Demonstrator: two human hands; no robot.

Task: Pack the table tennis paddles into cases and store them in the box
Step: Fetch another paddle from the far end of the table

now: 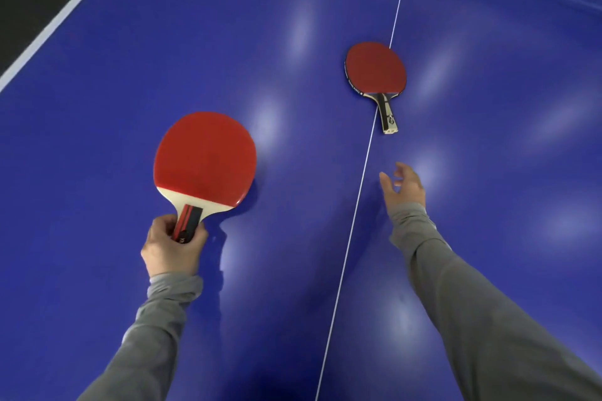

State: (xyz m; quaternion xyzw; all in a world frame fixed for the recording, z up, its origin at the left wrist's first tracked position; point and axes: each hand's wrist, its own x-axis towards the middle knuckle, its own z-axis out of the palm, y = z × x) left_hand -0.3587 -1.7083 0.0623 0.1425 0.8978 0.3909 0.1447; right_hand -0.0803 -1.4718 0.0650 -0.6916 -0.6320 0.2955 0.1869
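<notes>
My left hand [172, 246] grips the short handle of a red-faced paddle [204, 158], its blade pointing away from me just above the blue table [130, 91]. A second paddle [375, 68] with a darker red face lies flat farther off, its handle pointing toward me on the white centre line. My right hand [404, 185] reaches out over the table a short way below that handle, fingers loosely spread, holding nothing. No case or box is in view.
The white side line [62, 18] marks the table's left edge, with dark floor beyond it. The thin centre line [358, 192] runs from near to far between my arms. Grey sleeves cover both forearms.
</notes>
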